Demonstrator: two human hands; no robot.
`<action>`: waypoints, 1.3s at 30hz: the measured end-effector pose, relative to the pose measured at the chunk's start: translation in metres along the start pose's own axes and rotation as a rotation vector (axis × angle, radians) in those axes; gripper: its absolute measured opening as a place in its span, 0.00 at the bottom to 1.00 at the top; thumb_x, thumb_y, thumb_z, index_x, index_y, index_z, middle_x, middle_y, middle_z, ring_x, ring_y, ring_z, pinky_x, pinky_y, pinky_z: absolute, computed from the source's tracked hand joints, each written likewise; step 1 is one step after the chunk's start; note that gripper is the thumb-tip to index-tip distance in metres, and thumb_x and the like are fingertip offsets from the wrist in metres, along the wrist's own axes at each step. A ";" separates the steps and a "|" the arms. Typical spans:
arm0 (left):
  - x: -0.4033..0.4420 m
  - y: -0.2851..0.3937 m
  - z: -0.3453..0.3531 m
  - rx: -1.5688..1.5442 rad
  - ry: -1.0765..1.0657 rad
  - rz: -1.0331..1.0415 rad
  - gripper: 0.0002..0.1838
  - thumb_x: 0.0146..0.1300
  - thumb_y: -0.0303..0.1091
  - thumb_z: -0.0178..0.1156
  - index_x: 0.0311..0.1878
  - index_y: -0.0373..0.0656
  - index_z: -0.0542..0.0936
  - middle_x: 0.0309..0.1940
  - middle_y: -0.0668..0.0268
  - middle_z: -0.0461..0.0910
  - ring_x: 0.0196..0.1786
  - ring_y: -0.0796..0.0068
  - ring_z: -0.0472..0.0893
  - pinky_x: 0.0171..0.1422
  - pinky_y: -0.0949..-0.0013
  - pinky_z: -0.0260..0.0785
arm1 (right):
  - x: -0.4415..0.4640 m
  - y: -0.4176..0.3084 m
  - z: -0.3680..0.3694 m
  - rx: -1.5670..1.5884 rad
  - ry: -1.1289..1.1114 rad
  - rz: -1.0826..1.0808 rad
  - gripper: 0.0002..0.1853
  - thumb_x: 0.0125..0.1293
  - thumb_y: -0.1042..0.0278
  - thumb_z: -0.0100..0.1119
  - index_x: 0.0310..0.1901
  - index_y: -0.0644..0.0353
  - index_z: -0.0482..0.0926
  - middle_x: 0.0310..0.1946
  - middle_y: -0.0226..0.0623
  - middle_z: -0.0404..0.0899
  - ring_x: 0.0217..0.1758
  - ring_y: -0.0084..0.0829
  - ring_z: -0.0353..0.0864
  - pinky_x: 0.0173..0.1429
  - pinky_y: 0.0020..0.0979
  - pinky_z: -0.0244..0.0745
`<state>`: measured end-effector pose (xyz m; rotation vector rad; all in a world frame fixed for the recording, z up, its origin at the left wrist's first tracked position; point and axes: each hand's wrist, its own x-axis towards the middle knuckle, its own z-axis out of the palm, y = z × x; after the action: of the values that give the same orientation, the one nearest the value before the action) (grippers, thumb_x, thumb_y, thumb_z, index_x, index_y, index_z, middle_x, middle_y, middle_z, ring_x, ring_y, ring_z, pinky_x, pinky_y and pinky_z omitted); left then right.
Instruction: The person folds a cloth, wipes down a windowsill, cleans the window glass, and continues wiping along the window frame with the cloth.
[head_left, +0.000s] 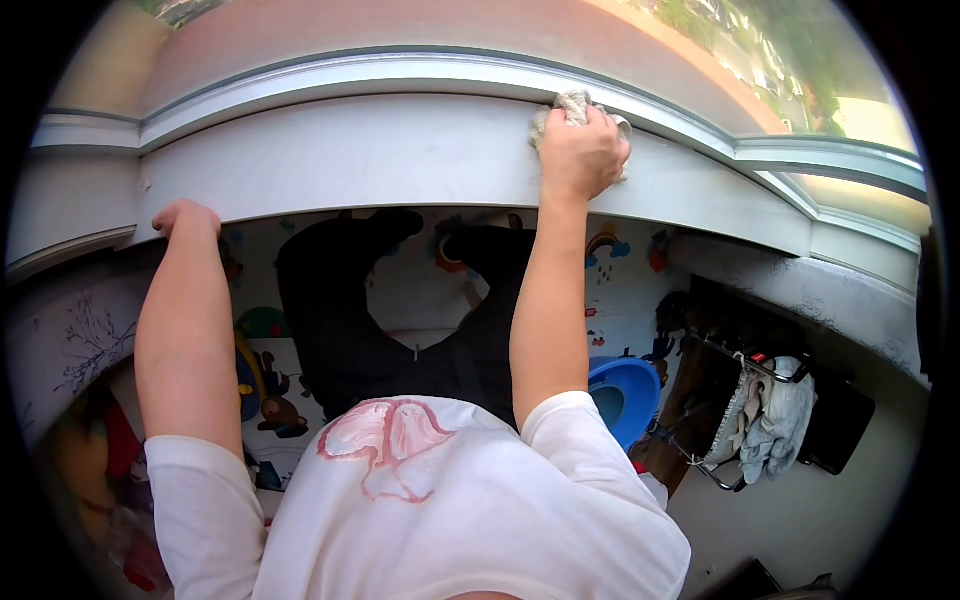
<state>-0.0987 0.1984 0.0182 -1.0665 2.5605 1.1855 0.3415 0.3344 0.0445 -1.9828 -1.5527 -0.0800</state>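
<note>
A light, crumpled cloth (574, 104) is bunched under my right hand (584, 150), whose fingers are wrapped round it. The cloth rests on the white window sill (380, 160), close to the window frame, right of the middle. At the sill's left front edge lies my left hand (187, 215), bent over the edge. Its fingers are mostly hidden from view, so their position is unclear.
Above the sill runs the window frame (400, 72) with glass behind it. Below stands a blue basin (626, 400) on a patterned mat. A rack with grey cloths (778, 420) is at the lower right.
</note>
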 end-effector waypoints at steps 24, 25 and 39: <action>0.028 0.001 0.018 -0.131 0.070 -0.058 0.28 0.76 0.46 0.31 0.62 0.47 0.79 0.60 0.63 0.82 0.63 0.64 0.79 0.74 0.61 0.63 | 0.033 0.074 -0.028 -0.124 -0.079 -0.007 0.20 0.58 0.51 0.63 0.45 0.57 0.87 0.48 0.37 0.87 0.52 0.50 0.79 0.56 0.51 0.76; 0.030 0.001 0.021 -0.132 0.067 -0.057 0.28 0.76 0.46 0.31 0.62 0.47 0.79 0.60 0.63 0.82 0.63 0.64 0.79 0.74 0.61 0.63 | 0.013 0.048 -0.032 -0.060 -0.111 -0.089 0.20 0.56 0.53 0.65 0.45 0.57 0.87 0.46 0.34 0.87 0.50 0.47 0.78 0.55 0.49 0.76; -0.005 0.004 0.002 -0.120 0.026 -0.033 0.28 0.75 0.45 0.31 0.63 0.47 0.78 0.62 0.63 0.81 0.65 0.66 0.78 0.75 0.61 0.61 | 0.072 0.166 -0.044 -0.088 0.058 0.041 0.21 0.56 0.50 0.64 0.42 0.60 0.87 0.44 0.47 0.86 0.47 0.54 0.82 0.56 0.48 0.76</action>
<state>-0.0977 0.2047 0.0210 -1.1512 2.5083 1.3399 0.5267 0.3543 0.0395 -2.0610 -1.4941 -0.1903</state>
